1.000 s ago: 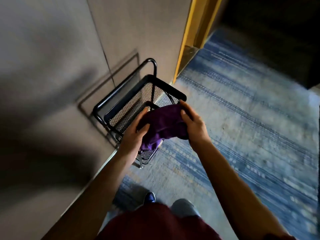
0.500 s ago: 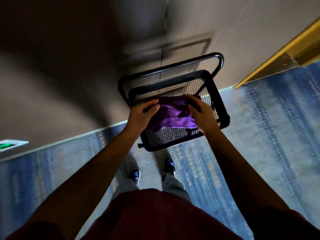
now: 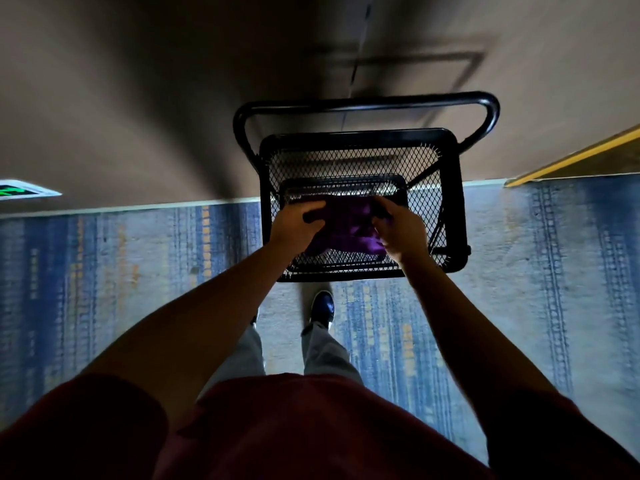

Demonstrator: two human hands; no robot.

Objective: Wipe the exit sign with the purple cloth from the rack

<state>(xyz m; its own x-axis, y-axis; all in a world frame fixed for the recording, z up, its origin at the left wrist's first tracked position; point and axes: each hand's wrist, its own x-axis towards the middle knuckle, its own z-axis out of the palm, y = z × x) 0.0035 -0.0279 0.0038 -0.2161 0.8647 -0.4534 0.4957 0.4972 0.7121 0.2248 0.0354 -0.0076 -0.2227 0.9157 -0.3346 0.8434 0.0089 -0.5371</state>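
Purple cloth, crumpled soft fabric, sits over the black wire-mesh rack; I have my left hand and right hand clamped on its ends, fingers curled tight. Green-lit exit sign sits low on the wall, far left.

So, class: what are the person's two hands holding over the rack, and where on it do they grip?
The purple cloth: the left hand grips its left edge, the right hand its right edge, above the black mesh rack.
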